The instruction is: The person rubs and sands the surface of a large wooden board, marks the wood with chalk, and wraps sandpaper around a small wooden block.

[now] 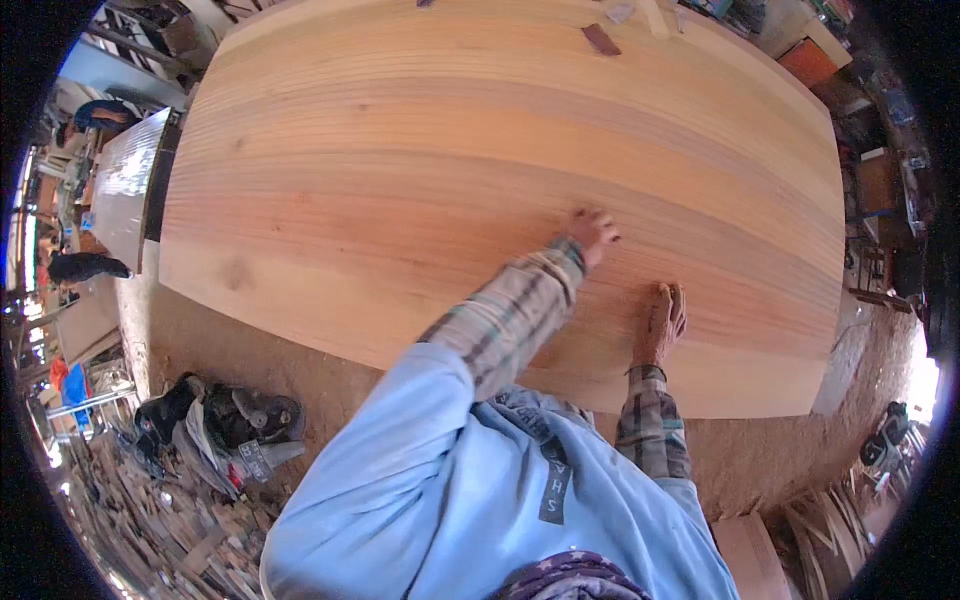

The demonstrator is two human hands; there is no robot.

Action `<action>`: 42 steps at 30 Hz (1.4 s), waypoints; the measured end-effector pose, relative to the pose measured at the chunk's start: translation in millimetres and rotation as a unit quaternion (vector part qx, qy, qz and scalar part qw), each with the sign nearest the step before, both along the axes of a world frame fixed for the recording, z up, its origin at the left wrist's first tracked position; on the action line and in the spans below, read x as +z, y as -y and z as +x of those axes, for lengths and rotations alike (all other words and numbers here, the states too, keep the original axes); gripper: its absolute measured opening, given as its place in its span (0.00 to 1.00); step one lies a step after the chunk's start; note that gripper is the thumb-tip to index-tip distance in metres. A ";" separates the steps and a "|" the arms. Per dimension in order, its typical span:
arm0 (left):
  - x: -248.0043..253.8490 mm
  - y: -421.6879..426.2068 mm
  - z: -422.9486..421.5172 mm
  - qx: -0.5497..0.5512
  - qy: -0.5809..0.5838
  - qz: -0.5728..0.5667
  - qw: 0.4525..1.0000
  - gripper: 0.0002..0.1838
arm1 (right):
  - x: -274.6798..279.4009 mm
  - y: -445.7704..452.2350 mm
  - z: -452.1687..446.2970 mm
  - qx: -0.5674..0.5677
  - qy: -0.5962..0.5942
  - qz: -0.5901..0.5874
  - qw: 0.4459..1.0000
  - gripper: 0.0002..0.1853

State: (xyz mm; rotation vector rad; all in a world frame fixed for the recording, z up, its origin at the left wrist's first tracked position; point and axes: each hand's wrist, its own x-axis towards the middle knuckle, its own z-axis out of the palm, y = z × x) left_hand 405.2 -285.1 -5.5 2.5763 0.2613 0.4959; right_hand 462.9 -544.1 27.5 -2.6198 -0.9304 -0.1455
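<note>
Left hand [595, 235] — beyond right hand [666, 318] — both on wooden panel [400, 180].

Leans over a big wooden board [330, 200]. Wears a blue top [480, 500] with checked sleeves [510, 310]. Rests the left hand [594, 238] on the board with bent fingers [598, 221], a bit farther out than the right hand [662, 328]. Rests the right hand there too, just to the right and closer in. Past both hands, near the board's far edge, shows a small brown scrap [601, 40]. Well to the left of the hands, shows a shiny table [130, 190]. Behind and left of them, down low, shows a dark heap [250, 412] beside thin wood bits [195, 540].
</note>
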 end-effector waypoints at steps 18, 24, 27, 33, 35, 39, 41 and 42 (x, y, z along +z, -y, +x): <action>34.9 -114.4 -127.5 -0.046 0.031 0.063 0.996 0.08 | 15.9 -59.0 -60.2 -0.115 0.088 -0.021 0.989 0.23; 1.6 -175.6 -162.0 -0.068 0.011 0.069 0.995 0.10 | 17.3 -49.4 -56.8 -0.118 0.010 -0.031 0.992 0.22; 5.0 -250.3 -200.4 -0.018 0.001 0.101 0.995 0.08 | 30.1 -50.2 -61.2 -0.117 -0.023 0.029 0.992 0.22; 38.5 -230.2 -219.0 -0.032 -0.028 0.137 0.990 0.07 | 42.1 68.4 -79.1 -0.267 0.043 0.108 0.957 0.18; 40.0 -197.9 -180.6 -0.035 -0.031 0.129 0.991 0.06 | 53.3 100.9 -51.1 -0.282 0.051 0.114 0.951 0.17; 53.3 -116.9 -83.5 -0.050 -0.043 0.063 0.996 0.05 | 69.2 162.7 31.1 -0.329 0.068 0.132 0.933 0.17; 69.0 -70.1 -21.0 -0.086 -0.013 0.044 0.995 0.06 | 70.9 193.9 79.8 -0.336 0.058 0.139 0.930 0.17; 65.3 -53.4 9.6 -0.096 -0.025 0.036 0.994 0.06 | 69.4 203.7 106.0 -0.330 0.062 0.146 0.930 0.17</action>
